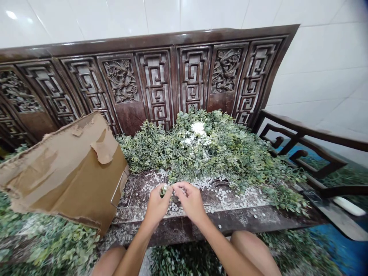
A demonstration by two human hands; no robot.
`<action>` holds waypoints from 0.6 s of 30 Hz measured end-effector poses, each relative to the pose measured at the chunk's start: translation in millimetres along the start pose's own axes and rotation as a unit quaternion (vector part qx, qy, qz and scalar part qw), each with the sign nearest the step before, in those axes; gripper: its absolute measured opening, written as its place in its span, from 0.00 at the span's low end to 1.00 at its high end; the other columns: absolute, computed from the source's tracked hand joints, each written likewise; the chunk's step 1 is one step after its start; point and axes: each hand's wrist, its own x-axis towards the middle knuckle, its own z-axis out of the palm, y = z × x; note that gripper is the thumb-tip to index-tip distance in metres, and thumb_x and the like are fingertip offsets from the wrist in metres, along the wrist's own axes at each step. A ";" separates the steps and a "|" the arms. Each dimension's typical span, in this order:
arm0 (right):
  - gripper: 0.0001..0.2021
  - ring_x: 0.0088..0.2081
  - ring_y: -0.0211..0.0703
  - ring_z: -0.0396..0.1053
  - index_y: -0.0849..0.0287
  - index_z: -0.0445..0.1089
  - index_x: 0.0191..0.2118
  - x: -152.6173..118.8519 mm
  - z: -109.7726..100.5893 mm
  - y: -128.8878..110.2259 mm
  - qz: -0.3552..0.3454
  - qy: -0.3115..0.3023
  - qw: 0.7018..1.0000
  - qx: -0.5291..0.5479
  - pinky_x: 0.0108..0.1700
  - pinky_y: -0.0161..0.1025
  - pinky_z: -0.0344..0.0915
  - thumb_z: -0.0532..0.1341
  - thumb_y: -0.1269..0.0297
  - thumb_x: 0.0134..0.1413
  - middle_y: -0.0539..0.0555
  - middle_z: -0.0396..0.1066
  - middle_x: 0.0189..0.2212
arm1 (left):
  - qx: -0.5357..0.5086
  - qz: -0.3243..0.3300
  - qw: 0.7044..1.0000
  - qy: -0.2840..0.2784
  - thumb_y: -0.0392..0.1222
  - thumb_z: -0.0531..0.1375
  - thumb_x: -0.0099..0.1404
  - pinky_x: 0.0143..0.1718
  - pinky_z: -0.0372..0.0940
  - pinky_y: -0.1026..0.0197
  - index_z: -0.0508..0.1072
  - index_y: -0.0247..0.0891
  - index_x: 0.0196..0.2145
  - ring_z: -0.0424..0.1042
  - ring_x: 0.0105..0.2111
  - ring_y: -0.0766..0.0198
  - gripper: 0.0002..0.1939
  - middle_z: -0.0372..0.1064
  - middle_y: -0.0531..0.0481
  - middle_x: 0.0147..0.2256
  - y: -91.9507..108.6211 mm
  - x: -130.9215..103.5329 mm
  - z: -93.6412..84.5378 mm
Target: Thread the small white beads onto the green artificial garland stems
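Note:
My left hand is closed around a small green leafy sprig, part of which shows between thumb and fingers. Fingertips meeting it, my right hand is closed in a pinch; what lies in that pinch is hidden. Both hands are just above the dark wooden bench seat. Small white discs lie scattered over the seat around them. Behind the hands spreads a large heap of green leafy sprigs, with a pile of white discs on top.
At left, a torn cardboard box stands beside a bent metal wire. A carved wooden backrest rises behind, and an armrest bounds the right. More greenery lies below the seat and at left.

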 end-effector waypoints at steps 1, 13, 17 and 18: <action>0.07 0.30 0.42 0.69 0.58 0.75 0.31 2.6 -0.9 5.5 0.047 0.016 0.997 0.056 0.35 0.37 0.66 0.62 0.61 0.53 0.52 0.73 0.27 | 0.000 -0.008 1.000 -0.028 0.53 0.55 0.63 0.31 0.63 0.64 0.72 0.35 0.29 0.67 0.29 0.63 0.17 0.69 0.51 0.26 2.4 -0.5 -2.2; 0.06 0.28 0.41 0.71 0.55 0.73 0.28 32.6 -43.9 46.5 0.200 0.168 0.917 0.303 0.30 0.37 0.75 0.69 0.65 0.39 0.53 0.73 0.26 | 0.177 0.010 0.927 -0.329 0.49 0.60 0.59 0.29 0.64 0.64 0.78 0.40 0.31 0.75 0.29 0.59 0.12 0.77 0.49 0.28 -18.1 4.2 -5.2; 0.08 0.24 0.37 0.68 0.57 0.74 0.29 26.9 -36.3 30.3 0.207 0.149 0.917 0.307 0.25 0.33 0.71 0.70 0.64 0.40 0.54 0.74 0.27 | 0.293 -0.017 0.955 -0.039 0.47 0.56 0.64 0.36 0.61 0.59 0.72 0.33 0.41 0.74 0.37 0.53 0.15 0.75 0.38 0.36 -33.7 42.3 21.0; 0.08 0.23 0.37 0.67 0.57 0.73 0.28 25.0 -34.4 25.4 0.205 0.144 0.919 0.304 0.23 0.33 0.70 0.70 0.63 0.41 0.54 0.74 0.27 | 0.308 -0.030 0.951 -0.009 0.48 0.57 0.63 0.36 0.61 0.59 0.71 0.33 0.40 0.74 0.37 0.53 0.15 0.74 0.38 0.36 -36.4 49.2 25.1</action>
